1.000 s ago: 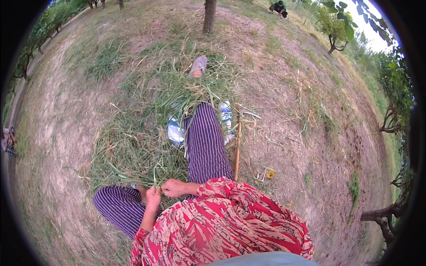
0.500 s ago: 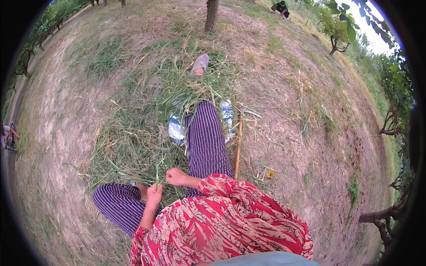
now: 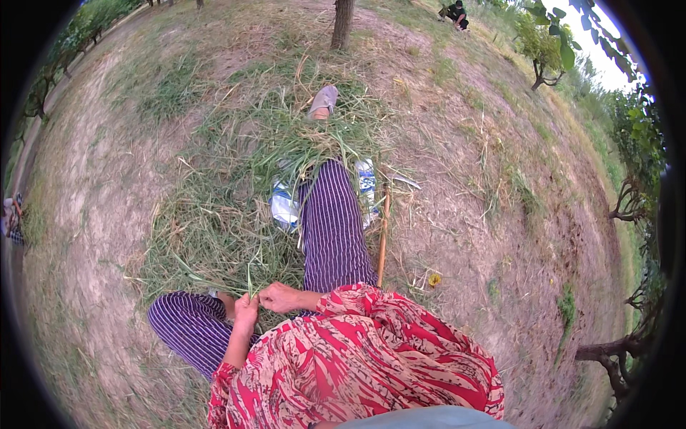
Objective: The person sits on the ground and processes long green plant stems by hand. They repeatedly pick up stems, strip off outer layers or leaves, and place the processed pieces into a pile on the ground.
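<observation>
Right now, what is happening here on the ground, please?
A person sits on dry ground with one leg stretched out and the other bent, in striped trousers and a red patterned top. The left hand and the right hand are close together in front of the body, pinching a few green grass blades. A heap of cut grass lies over and beside the legs. A wooden stick lies along the outstretched leg, and a white printed sack shows under it.

Open orchard ground of dry, trampled earth (image 3: 500, 236) in soft daylight, a tree trunk (image 3: 341, 23) at the far edge, leafy trees (image 3: 550, 43) right of that trunk, a green hedge (image 3: 93, 21) left of it.
</observation>
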### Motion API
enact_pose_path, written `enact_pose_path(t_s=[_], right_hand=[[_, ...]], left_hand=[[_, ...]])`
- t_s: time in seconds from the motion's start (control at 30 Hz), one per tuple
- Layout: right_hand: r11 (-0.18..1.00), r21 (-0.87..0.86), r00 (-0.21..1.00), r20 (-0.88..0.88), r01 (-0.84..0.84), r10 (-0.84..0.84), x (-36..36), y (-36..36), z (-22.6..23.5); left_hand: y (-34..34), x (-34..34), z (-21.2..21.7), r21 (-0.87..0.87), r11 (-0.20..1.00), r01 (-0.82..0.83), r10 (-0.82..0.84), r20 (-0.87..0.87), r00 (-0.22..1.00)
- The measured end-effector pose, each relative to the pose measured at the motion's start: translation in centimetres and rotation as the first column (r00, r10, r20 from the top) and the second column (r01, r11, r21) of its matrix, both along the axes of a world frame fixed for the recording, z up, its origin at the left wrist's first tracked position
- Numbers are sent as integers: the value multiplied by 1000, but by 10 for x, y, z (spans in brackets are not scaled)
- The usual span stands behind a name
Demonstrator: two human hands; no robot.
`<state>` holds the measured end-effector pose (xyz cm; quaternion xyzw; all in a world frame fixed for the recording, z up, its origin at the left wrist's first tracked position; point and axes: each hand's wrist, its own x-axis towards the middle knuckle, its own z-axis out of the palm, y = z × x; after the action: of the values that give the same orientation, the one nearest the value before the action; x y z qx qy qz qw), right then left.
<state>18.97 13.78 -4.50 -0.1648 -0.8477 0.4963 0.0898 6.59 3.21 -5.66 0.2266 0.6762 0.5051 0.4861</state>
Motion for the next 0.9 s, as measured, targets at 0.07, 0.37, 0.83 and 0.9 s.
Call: enact_pose_path(t_s=[0.07,0.37,0.83,0.9], right_hand=[[990,-55,991,-31,131,-133,-2,6,-1],[982,132,948,271,133,-165,2,2,13],[938,334,960,279,-88,-9,15,20,7],[932,363,976,201,9,-88,11,17,6]], left_hand=[[-1,-1,0,-95,993,70,-69,9,998],[-2,-4,-2,-119,993,-14,18,30,999],[5,2,28,-86,990,108,-90,186,978],[-1,3,30,-90,991,99,-79,205,976]])
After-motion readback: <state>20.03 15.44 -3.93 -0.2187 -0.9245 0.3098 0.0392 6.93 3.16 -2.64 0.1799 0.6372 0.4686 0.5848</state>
